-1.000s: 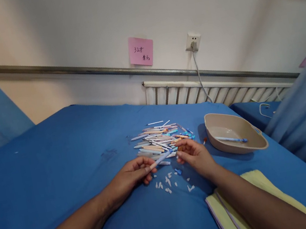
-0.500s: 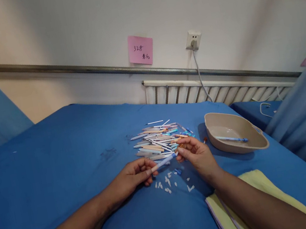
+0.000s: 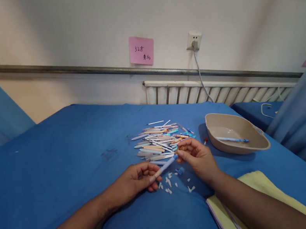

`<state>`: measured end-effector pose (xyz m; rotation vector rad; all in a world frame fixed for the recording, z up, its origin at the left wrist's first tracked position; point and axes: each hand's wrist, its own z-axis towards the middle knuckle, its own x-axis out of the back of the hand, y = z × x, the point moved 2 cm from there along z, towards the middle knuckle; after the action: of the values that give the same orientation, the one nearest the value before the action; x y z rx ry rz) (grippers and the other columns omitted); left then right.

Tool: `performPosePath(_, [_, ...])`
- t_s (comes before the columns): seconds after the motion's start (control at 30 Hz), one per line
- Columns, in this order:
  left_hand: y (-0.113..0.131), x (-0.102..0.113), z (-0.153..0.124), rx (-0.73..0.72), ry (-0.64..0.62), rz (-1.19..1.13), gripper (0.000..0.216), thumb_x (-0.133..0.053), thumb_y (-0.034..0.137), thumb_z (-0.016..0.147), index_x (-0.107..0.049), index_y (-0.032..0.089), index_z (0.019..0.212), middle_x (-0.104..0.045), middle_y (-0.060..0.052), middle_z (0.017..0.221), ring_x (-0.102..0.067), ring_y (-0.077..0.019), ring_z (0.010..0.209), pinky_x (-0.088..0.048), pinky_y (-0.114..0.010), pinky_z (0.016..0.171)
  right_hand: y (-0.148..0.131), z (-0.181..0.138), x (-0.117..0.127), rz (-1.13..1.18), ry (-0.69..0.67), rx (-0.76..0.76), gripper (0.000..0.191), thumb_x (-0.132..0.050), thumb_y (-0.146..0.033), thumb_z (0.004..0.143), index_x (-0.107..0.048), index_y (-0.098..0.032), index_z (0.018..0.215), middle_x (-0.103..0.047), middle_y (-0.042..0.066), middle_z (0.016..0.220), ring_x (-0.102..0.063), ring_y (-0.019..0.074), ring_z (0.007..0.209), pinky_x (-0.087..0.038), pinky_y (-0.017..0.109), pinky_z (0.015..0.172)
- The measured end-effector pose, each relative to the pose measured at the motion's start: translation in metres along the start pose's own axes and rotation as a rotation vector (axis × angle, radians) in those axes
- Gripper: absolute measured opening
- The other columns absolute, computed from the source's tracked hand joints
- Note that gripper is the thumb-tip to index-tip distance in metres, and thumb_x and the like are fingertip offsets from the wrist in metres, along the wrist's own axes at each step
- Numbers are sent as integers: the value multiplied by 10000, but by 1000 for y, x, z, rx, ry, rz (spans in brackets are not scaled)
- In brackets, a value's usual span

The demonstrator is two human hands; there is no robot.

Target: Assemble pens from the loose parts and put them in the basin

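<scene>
My left hand (image 3: 142, 177) is closed around the lower end of a pale blue pen (image 3: 166, 165). At the pen's upper right end, the fingers of my right hand (image 3: 193, 156) are pinched, with a small orange-brown bit showing between them. The pen slants up from left to right. Behind both hands lies a pile of pen parts (image 3: 156, 141): barrels, thin white refills and coloured pieces. Several small white tips (image 3: 168, 182) and a blue piece (image 3: 180, 171) lie on the blue cloth just in front of the pen.
A beige basin (image 3: 232, 147) stands to the right, holding an assembled-looking blue pen (image 3: 232, 139). A folded yellow towel (image 3: 253, 181) lies under my right forearm. Blue cloth (image 3: 60, 158) covers the table. Behind it are a radiator (image 3: 179, 93) and a wall socket (image 3: 194, 40).
The pen's left end has dropped slightly with my left hand, so it slants more steeply. More blue shows near the loose piece below the pen. Both hands keep hold.
</scene>
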<state>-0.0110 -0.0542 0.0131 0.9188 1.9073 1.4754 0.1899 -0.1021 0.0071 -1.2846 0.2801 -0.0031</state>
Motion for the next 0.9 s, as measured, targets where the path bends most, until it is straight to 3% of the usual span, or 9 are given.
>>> performPosePath(0.13, [1,-2,-2,0,-54,17,278,-657,372,765,-636,165,950,-642,-31,824,-583,-129,700,-468,-268,703,0,-2,1,-99,-34,33,230,-685,-331,741,-587,-209,909,-609,-24,697,-598,120,592,-496,256,589])
performPosePath(0.3, [-1,-1,-1,-12,-46,-1,258,-651,364,774,-638,159,930,-637,-32,826,-578,-126,695,-467,-265,699,-1,-4,6,-249,-42,87,217,-519,-364,873,-608,-200,984,-640,8,754,-629,130,636,-504,262,620])
performPosePath(0.63, [-5,0,-1,17,-92,-25,304,-694,356,741,-617,155,955,-629,-7,837,-565,-108,712,-447,-244,706,1,-3,3,-167,-65,15,227,-582,-393,831,-568,-173,775,-627,-13,643,-588,108,520,-466,225,527])
performPosePath(0.9, [-5,-1,-1,23,-80,19,313,-680,382,748,-618,147,945,-613,2,778,-555,-100,669,-449,-239,669,-2,-5,10,-399,-77,68,251,-569,-381,838,-537,-170,706,-598,-8,609,-529,99,505,-405,211,505])
